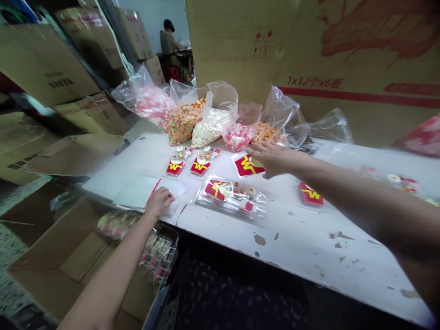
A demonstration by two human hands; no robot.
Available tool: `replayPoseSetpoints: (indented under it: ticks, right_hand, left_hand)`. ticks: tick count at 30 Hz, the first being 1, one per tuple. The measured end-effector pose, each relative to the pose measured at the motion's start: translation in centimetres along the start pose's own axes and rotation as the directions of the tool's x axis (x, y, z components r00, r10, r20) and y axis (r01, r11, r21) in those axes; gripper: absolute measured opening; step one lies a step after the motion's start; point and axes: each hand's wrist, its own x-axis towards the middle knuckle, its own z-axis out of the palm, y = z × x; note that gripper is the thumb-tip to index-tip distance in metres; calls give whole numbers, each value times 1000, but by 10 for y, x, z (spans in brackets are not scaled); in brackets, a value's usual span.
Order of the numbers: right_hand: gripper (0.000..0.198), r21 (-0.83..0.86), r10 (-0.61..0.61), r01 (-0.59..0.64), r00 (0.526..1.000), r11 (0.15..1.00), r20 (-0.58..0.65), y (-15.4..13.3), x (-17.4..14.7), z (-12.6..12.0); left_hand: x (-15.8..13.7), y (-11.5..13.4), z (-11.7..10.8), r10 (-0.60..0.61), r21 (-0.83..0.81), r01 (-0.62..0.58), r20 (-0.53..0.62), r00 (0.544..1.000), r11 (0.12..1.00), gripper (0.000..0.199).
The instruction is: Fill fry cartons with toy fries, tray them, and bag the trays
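Note:
My left hand [161,201], fingers curled together, rests on a clear plastic bag [177,192] with a red edge at the table's front left. My right hand [270,158] reaches out with its fingers extended, palm down, over a red toy fries box [242,166] with a yellow W, partly covering it. A packed clear bag [254,195] between my hands holds another red fries box and small toy food pieces. Two more fries boxes [175,167] stand to the left, small pieces behind them. One more fries box [311,193] lies under my right forearm.
Open bags of small pieces line the table's back: orange [185,121], white [211,126], pink [237,136]. An open carton [79,256] with packed bags stands below left. A large cardboard box [240,68] walls the back. A person [168,41] sits far off.

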Motion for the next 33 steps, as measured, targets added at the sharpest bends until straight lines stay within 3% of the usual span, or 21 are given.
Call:
replayPoseSetpoints:
  ticks: [2, 4, 6, 8, 11, 14, 17, 21, 26, 29, 33]
  right_hand:
    - [93, 18, 35, -34, 998, 999, -59, -12, -48, -9]
    - [90, 37, 75, -74, 997, 997, -33, -24, -104, -4]
    - [86, 49, 115, -116, 993, 992, 27, -37, -157, 13]
    - [84, 59, 189, -196, 977, 979, 101, -52, -201, 35]
    - [82, 79, 325, -349, 919, 934, 224, -73, -241, 67]
    - [86, 93, 447, -498, 834, 862, 325, -85, -253, 88]
    - [96, 132, 510, -590, 773, 796, 377, -89, -258, 98]
    - [97, 217, 491, -588, 788, 779, 370, -90, -270, 101]
    - [91, 241, 507, -584, 803, 775, 314, -92, -280, 99]
    - [89, 234, 514, -578, 809, 781, 285, -95, -279, 96]
    - [88, 216, 526, -580, 809, 785, 261, -98, -274, 94]
  left_hand:
    - [-3, 10, -7, -42, 11, 42, -24, 999, 999, 11]
    - [-12, 29, -14, -49, 1, 49, -95, 994, 999, 12]
    - [-27, 59, -18, -5, -28, 0, -159, 987, 1000, 11]
    - [-46, 102, -13, 87, -79, -99, -143, 986, 992, 11]
    - [-72, 181, 15, 260, -216, -253, 6, 966, 943, 10]
    - [-83, 255, 62, 366, -320, -315, 110, 924, 893, 9]
    - [-78, 303, 104, 384, -310, -315, 197, 902, 897, 6]
    - [-66, 316, 125, 371, -318, -282, 268, 889, 905, 5]
    - [-57, 305, 124, 366, -282, -321, 128, 922, 904, 19]
    - [-52, 302, 127, 398, -227, -365, 122, 909, 903, 2]
    - [-52, 301, 132, 387, -303, -347, 81, 919, 887, 11]
